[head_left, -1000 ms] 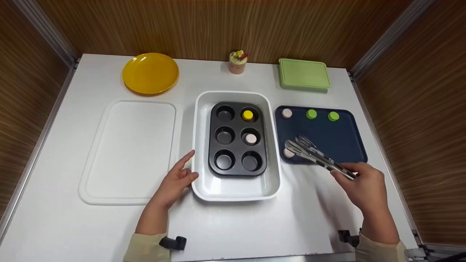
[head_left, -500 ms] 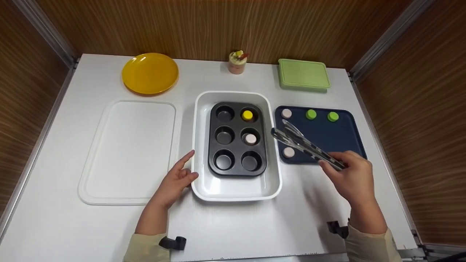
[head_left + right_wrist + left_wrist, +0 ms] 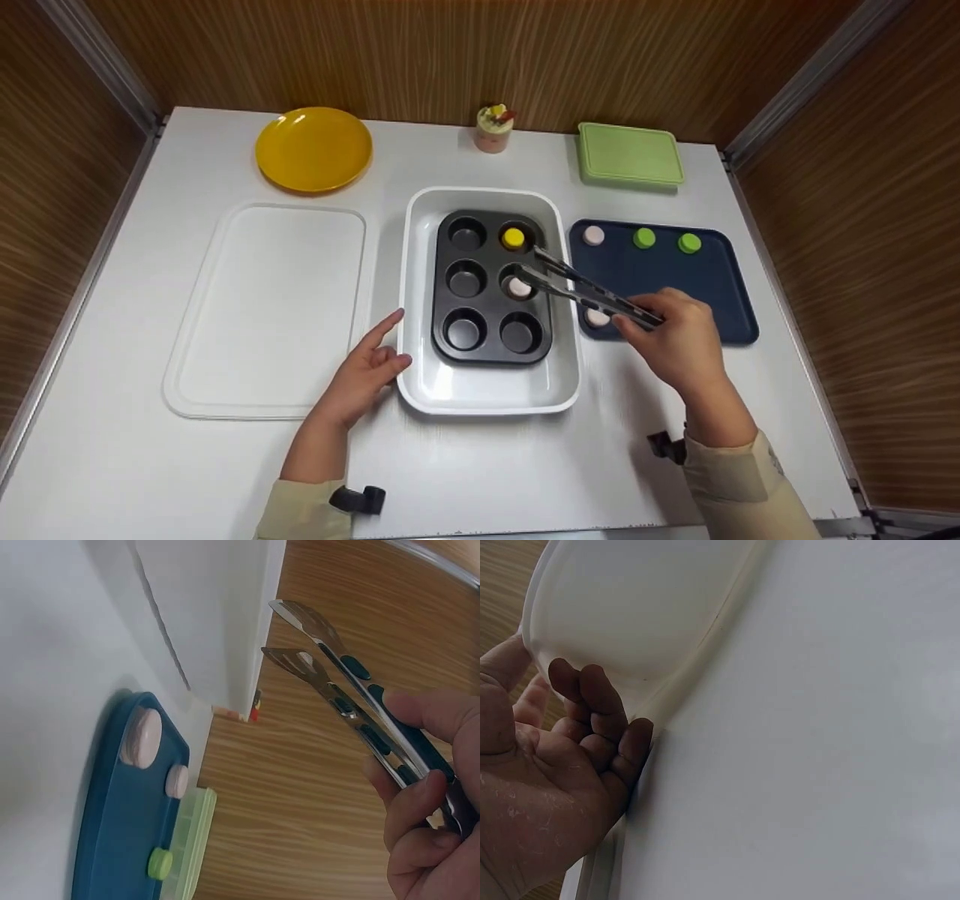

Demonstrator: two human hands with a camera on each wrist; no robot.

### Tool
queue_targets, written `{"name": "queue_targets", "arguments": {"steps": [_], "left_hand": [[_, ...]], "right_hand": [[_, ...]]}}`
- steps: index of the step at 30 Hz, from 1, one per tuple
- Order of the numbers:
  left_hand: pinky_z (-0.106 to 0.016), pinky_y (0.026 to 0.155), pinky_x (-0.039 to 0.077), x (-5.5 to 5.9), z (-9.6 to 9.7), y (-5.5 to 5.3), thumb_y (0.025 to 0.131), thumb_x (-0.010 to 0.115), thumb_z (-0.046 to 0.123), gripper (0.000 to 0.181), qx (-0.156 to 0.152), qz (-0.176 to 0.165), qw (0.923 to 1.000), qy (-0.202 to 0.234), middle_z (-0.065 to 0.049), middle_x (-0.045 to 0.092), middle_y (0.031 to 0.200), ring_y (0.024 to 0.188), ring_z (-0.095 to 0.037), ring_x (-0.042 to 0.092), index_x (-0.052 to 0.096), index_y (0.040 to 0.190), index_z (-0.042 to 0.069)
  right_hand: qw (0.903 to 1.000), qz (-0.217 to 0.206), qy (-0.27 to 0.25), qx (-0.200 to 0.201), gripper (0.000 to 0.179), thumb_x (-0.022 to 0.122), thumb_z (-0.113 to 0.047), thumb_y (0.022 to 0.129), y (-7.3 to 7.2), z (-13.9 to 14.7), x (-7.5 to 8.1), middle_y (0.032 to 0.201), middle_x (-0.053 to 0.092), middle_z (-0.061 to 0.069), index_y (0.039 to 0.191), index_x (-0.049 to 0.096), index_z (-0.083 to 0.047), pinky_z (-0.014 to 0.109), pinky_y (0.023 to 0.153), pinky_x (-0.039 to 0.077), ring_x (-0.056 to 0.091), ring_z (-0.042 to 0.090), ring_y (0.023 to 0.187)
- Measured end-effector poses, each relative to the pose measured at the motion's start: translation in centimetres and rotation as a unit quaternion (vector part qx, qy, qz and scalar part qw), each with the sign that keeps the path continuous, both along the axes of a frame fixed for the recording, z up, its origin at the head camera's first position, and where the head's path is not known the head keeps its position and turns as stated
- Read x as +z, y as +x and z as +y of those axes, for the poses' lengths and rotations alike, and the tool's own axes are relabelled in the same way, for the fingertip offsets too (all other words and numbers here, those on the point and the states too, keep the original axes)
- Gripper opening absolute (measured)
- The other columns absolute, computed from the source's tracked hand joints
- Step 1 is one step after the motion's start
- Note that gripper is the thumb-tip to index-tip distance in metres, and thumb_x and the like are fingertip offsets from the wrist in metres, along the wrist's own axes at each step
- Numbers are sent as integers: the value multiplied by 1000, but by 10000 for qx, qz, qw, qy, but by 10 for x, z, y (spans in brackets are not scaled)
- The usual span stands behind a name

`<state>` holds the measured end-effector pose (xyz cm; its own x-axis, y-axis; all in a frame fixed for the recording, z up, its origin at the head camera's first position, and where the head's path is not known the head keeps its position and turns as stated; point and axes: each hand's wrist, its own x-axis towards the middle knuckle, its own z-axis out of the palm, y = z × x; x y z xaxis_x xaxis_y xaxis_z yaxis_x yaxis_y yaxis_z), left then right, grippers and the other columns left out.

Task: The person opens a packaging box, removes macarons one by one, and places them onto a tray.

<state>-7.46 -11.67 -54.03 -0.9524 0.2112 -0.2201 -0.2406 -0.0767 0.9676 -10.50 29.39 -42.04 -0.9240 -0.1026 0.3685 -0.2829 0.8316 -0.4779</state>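
My right hand (image 3: 679, 341) grips metal tongs (image 3: 559, 289) above the right side of a white basin (image 3: 487, 405). The tongs' tips stand apart with nothing seen between them, also in the right wrist view. Inside the basin lies a black muffin tin (image 3: 491, 319). A yellow macaron (image 3: 513, 238) sits in its far right cup. In the middle right cup is a pale pink macaron (image 3: 520, 288), partly behind the tongs. My left hand (image 3: 364, 379) rests at the basin's left wall, index finger and thumb stretched out, other fingers loosely bent.
Right of the basin, a navy tray (image 3: 664, 289) bears two green macarons (image 3: 667, 241) and two pink macarons (image 3: 594, 235). A white lid (image 3: 285, 315) lies at left. Along the back stand a yellow plate (image 3: 313, 150), a dessert cup (image 3: 493, 131) and a green box (image 3: 630, 154).
My right hand has carried the tongs leftward and away from me, from above the navy tray to above the muffin tin. My left hand stays at the basin's wall.
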Motion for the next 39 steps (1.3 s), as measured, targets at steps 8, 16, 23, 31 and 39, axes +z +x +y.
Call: {"name": "queue_targets", "arguments": {"steps": [8, 16, 23, 31, 39], "left_hand": [[-23, 71, 45, 0, 1, -1, 101, 68, 0, 74, -80, 48, 10000, 27, -3, 55, 77, 72, -12, 51, 34, 166, 9], [-23, 69, 43, 0, 1, 0, 101, 68, 0, 73, -31, 72, 10000, -4, -1, 54, 75, 70, -11, 50, 35, 165, 8], [-22, 69, 42, 3, 2, -1, 100, 68, -2, 73, 9, 86, 9999, 77, -1, 52, 75, 69, -9, 47, 36, 164, 7], [-22, 68, 41, 3, 2, 0, 100, 69, -2, 73, 5, 108, 9999, 60, -1, 50, 74, 69, -9, 46, 35, 164, 6], [-22, 68, 41, 0, 1, 0, 99, 69, -2, 73, 39, 101, 9999, -34, 0, 51, 73, 68, -9, 47, 37, 164, 8]], "right_hand": [[9986, -468, 249, -64, 16, 89, -4, 82, -9, -9, -5, 84, 69, 12, 96, 83, 1, 44, 65, 51, 66, 28, 75], [9951, -713, 682, -100, 18, 88, -12, 84, -14, -15, -6, 88, 70, 12, 98, 83, -2, 55, 67, 53, 68, 34, 79], [9923, -945, 790, -92, 17, 86, -15, 85, -17, -20, -5, 89, 71, 11, 99, 84, -5, 56, 68, 53, 69, 34, 81], [9878, -1233, 953, -79, 16, 85, -15, 88, -19, -28, -4, 91, 71, 13, 99, 84, -4, 56, 69, 54, 69, 35, 83], [9902, -1004, 975, -16, 13, 85, -15, 87, -17, -32, -7, 87, 70, 12, 95, 83, -5, 58, 65, 52, 68, 35, 79]]}}
